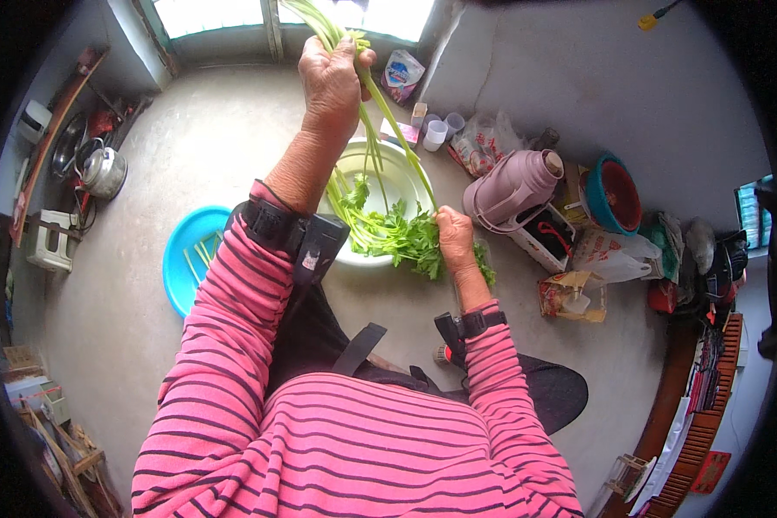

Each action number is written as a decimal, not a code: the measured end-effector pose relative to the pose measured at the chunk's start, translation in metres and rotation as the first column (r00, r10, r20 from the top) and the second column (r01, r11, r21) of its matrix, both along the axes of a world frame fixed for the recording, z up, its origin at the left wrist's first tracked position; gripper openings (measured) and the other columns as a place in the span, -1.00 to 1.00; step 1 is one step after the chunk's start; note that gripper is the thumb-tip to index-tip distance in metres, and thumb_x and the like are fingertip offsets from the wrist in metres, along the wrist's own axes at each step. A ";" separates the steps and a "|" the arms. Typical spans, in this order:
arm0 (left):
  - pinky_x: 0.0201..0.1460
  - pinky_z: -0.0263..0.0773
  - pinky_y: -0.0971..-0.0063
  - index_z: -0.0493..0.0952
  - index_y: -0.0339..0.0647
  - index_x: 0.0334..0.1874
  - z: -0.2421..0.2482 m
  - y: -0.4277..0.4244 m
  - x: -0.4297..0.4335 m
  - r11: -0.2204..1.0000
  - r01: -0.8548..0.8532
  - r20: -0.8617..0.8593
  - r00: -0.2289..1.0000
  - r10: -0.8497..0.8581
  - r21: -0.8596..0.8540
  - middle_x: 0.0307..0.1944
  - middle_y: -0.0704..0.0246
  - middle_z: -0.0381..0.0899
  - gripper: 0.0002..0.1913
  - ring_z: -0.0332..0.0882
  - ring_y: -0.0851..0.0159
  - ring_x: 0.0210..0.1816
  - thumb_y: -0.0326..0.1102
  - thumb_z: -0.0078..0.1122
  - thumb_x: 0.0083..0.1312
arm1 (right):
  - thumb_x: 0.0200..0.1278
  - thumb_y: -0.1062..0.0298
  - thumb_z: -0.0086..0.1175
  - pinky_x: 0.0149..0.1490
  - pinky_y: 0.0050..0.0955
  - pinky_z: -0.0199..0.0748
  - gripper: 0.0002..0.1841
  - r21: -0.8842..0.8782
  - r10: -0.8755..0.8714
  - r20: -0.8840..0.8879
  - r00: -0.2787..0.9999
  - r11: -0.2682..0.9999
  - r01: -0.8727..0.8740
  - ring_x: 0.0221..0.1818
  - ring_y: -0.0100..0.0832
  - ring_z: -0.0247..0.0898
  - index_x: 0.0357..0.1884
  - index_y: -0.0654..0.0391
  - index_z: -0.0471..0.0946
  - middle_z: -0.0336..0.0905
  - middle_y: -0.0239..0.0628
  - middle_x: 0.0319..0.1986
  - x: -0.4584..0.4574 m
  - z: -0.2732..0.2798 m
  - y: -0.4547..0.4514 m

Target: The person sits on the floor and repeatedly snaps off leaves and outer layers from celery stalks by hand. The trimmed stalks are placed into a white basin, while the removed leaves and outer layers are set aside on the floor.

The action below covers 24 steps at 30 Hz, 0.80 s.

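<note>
My left hand (337, 81) is raised beyond the basin, closed around a bunch of long green celery stalks (316, 21). A few stems run down from it toward my right hand (455, 236), whose fingers are closed on a stem at the basin's right rim. Leafy celery tops (401, 233) lie in the near part of the pale green basin (421, 165) and hang over its edge beside my right hand. Left of the basin, a blue basin (180, 272) holds cut stalks, partly hidden by my left sleeve.
A pink thermos flask (515, 188) leans right of the basin, near an open box (544, 239). Plastic cups (435, 135) and a detergent bag (402, 74) stand beyond it. A metal kettle (105, 171) is at the left, with a plastic stool (53, 239) nearer.
</note>
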<state>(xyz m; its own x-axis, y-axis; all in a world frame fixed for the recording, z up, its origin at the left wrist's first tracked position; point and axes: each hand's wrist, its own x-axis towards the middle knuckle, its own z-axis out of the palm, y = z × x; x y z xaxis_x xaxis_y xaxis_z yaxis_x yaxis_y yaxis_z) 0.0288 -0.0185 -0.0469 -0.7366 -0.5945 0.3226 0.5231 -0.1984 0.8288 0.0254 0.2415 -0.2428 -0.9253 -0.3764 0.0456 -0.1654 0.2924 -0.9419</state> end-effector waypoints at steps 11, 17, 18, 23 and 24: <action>-0.50 0.38 0.60 0.29 -0.12 -0.12 -0.004 -0.015 -0.004 0.993 0.010 -0.096 0.995 0.002 0.120 -0.44 0.43 0.49 -0.90 0.36 0.52 -0.53 -0.28 -0.18 0.52 | 0.37 0.25 -0.05 -0.39 -0.57 0.44 -0.78 -0.160 0.066 0.278 0.958 0.987 -0.022 -0.41 -0.62 0.39 -0.31 0.16 0.54 0.48 -0.46 -0.45 -0.012 -0.010 0.004; -0.46 0.39 0.57 0.30 -0.13 -0.13 -0.001 -0.006 -0.003 0.982 0.059 -0.042 0.998 -0.052 0.182 -0.42 0.44 0.49 -0.88 0.34 0.51 -0.51 -0.27 -0.21 0.52 | 0.38 0.37 -0.08 -0.09 -0.49 0.40 -0.78 -0.105 0.120 0.070 0.990 0.988 -0.113 -0.31 -0.54 0.38 -0.11 0.20 0.56 0.57 -0.36 -0.36 0.000 0.006 -0.050; -0.48 0.37 0.59 0.30 -0.12 -0.14 -0.001 -0.004 -0.003 0.983 0.052 -0.047 0.998 -0.044 0.175 -0.42 0.44 0.49 -0.88 0.33 0.51 -0.52 -0.27 -0.21 0.52 | 0.33 0.37 0.03 -0.06 -0.51 0.41 -0.77 -0.107 0.160 0.188 0.969 0.984 -0.141 -0.26 -0.53 0.41 -0.03 0.18 0.56 0.59 -0.30 -0.29 0.002 0.009 -0.055; -0.52 0.29 0.62 0.30 -0.11 -0.15 0.000 0.000 -0.002 0.967 0.115 -0.045 0.993 -0.108 0.227 -0.42 0.42 0.49 -0.89 0.32 0.51 -0.52 -0.29 -0.22 0.52 | 0.22 0.38 0.19 -0.21 -0.60 0.38 -0.65 -0.081 0.253 -0.051 0.966 0.963 -0.257 -0.36 -0.62 0.37 0.06 0.20 0.55 0.55 -0.47 -0.38 0.008 0.015 -0.084; -0.52 0.29 0.62 0.30 -0.11 -0.15 0.000 0.000 -0.002 0.966 0.126 -0.047 0.992 -0.118 0.224 -0.42 0.42 0.49 -0.89 0.32 0.51 -0.52 -0.29 -0.22 0.52 | 0.22 0.38 0.19 -0.22 -0.61 0.37 -0.69 -0.084 0.274 -0.022 0.961 0.958 -0.275 -0.36 -0.63 0.36 0.00 0.22 0.58 0.54 -0.48 -0.40 0.008 0.014 -0.086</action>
<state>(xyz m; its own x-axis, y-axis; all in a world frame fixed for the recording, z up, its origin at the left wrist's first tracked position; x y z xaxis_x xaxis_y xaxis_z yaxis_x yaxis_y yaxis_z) 0.0270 -0.0189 -0.0469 -0.7993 -0.5609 0.2157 0.5097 -0.4425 0.7378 0.0331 0.1555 -0.2290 -0.7861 -0.6104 0.0973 -0.2374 0.1528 -0.9593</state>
